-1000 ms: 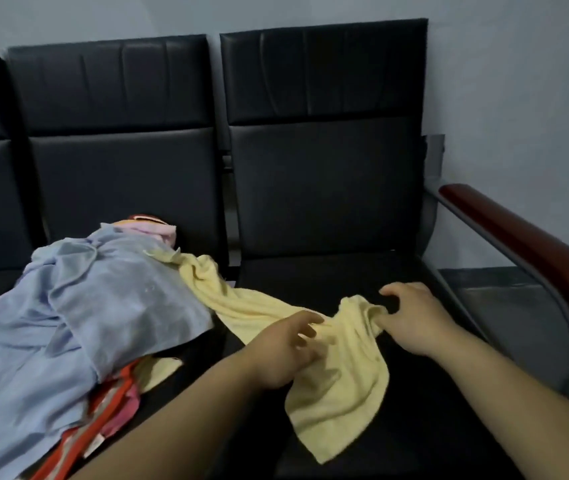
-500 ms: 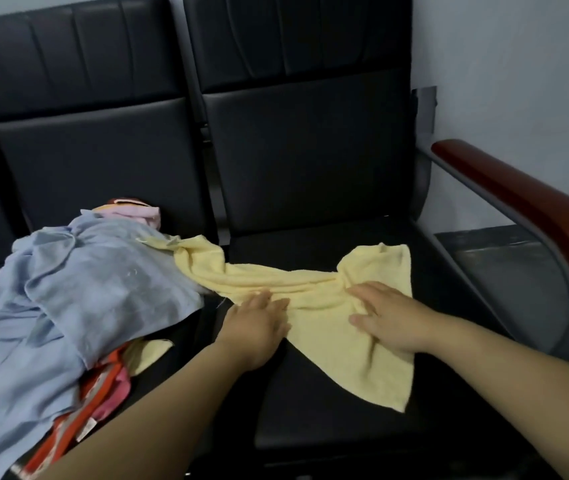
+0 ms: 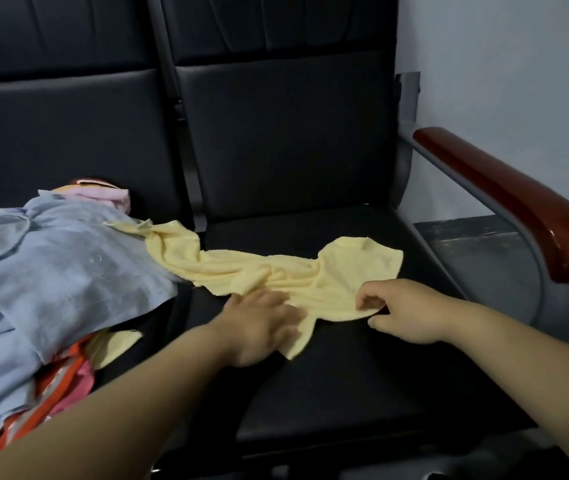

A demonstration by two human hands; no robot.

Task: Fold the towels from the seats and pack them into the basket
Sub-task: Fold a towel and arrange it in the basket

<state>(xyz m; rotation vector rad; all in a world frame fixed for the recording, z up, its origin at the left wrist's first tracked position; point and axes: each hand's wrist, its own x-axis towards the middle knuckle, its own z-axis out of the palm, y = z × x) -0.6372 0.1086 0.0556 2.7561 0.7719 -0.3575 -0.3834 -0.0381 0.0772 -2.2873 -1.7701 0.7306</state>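
Head view, the only one we have. One yellow towel (image 3: 276, 271) lies stretched across two black seats. Its long axis runs left to right and slightly toward us. The left end is bunched against the pile on the left seat (image 3: 68, 140). The right end is spread flat on the right seat (image 3: 345, 393), with its far corner pointing toward the armrest (image 3: 504, 202).

Hands: two, both at the towel's near edge.
- The left hand (image 3: 258, 327) lies on the cloth with its fingers fairly straight. It's blurred, so we can't see any real grip.
- The right hand (image 3: 404, 310) has curled fingers, and thumb and forefinger pinch the near hem.

The two hands are apart, with towel between them.

The pile on the left seat:
- blue towel (image 3: 68, 271) on top; because of the folds we can't tell whether it is one or two
- one pink towel (image 3: 103, 195) at the far end
- one orange-striped cloth (image 3: 58, 386) at the near edge
- a yellow scrap (image 3: 116, 344) poking out under the blue; we can't tell if it is a separate towel

We count two seats — and one red-brown armrest, on the right.
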